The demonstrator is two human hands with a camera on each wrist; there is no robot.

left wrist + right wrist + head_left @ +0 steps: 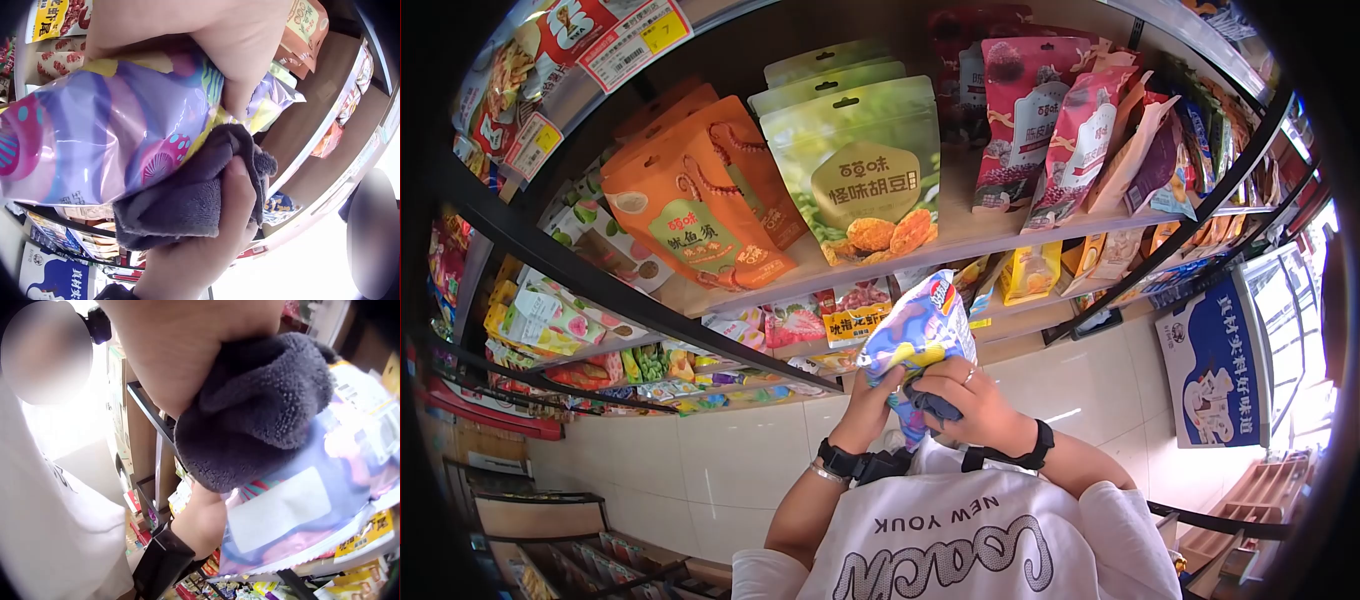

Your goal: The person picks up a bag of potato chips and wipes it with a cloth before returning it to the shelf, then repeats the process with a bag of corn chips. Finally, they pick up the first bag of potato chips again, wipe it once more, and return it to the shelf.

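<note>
A shiny purple, blue and yellow snack bag is held up in front of the chest. My left hand grips it along one side; in the left wrist view the fingers of that left hand bend over its edge. In my right hand is a dark grey cloth, bunched between thumb and fingers. The left wrist view has the cloth lying against the bag's printed side. From the right wrist, the folded cloth covers part of the bag, which shows a blank white panel.
Shelf boards ahead carry orange pouches, green pouches and dark red pouches. A black shelf upright crosses the left side. Further right stands a blue-and-white box on the tiled floor.
</note>
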